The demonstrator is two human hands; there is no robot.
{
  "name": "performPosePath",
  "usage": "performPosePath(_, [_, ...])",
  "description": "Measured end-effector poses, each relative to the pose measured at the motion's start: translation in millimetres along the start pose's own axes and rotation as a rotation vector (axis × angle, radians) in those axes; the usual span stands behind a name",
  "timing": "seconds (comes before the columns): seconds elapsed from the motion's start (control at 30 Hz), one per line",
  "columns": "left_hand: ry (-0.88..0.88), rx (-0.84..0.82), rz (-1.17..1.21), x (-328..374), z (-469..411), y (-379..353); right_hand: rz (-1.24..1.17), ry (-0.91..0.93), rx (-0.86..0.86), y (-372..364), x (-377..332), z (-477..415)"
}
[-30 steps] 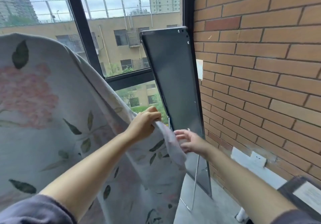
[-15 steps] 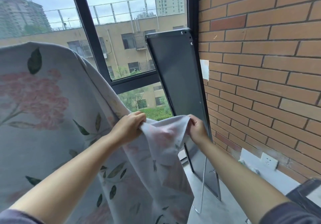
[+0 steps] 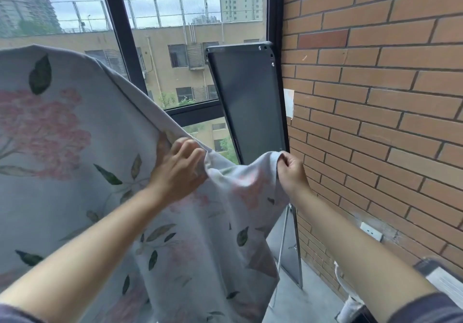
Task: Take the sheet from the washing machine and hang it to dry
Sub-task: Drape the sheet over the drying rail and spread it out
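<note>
A pale grey sheet (image 3: 75,172) printed with pink flowers and green leaves hangs draped over something hidden, filling the left half of the view. My left hand (image 3: 179,169) grips its sloping right edge, fingers partly spread against the cloth. My right hand (image 3: 292,172) pinches the sheet's corner, holding it up in front of the dark panel. The cloth between both hands sags in a shallow curve. The washing machine is out of view.
A tall dark panel on thin metal legs (image 3: 250,107) leans near the brick wall (image 3: 375,97) at right. Black-framed windows (image 3: 120,34) stand behind the sheet. A wall socket (image 3: 370,231) sits low on the wall, grey floor (image 3: 305,302) below.
My right hand took hold of the sheet's corner and lifted it out to the right. The left hand slid along the edge, and the cloth spread wider between both hands.
</note>
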State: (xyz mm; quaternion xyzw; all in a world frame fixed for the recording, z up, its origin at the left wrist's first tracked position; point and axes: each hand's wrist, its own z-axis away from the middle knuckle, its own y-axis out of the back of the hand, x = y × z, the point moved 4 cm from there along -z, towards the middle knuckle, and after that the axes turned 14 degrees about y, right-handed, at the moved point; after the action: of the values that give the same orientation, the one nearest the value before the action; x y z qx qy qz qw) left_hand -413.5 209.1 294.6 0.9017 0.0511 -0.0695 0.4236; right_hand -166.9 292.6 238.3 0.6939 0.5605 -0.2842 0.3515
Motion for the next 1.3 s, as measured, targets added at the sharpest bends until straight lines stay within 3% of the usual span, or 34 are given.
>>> performPosePath(0.07, [-0.032,0.083,-0.110,-21.0,-18.5,26.9,0.055,0.013,-0.002,4.6,5.4,0.3])
performPosePath(0.2, [0.195,0.280,-0.284,-82.4,-61.6,95.3,0.117,-0.028,0.001,13.9,19.0,-5.2])
performPosePath(0.37, [0.442,0.280,-0.351,-131.8,-77.3,122.7,0.162,-0.179,0.035,20.4,44.8,-6.5])
performPosePath(0.8, [0.456,0.358,-0.397,-138.4,-79.9,105.3,0.202,-0.349,0.104,20.8,70.7,-6.9])
performPosePath(1.07, [0.586,0.273,-0.392,-137.6,-80.2,104.2,0.139,-0.424,0.152,17.6,72.6,-1.4])
performPosePath(1.3, [0.315,0.219,-0.152,-70.5,-42.1,29.7,0.037,-0.457,0.118,5.1,65.8,14.8])
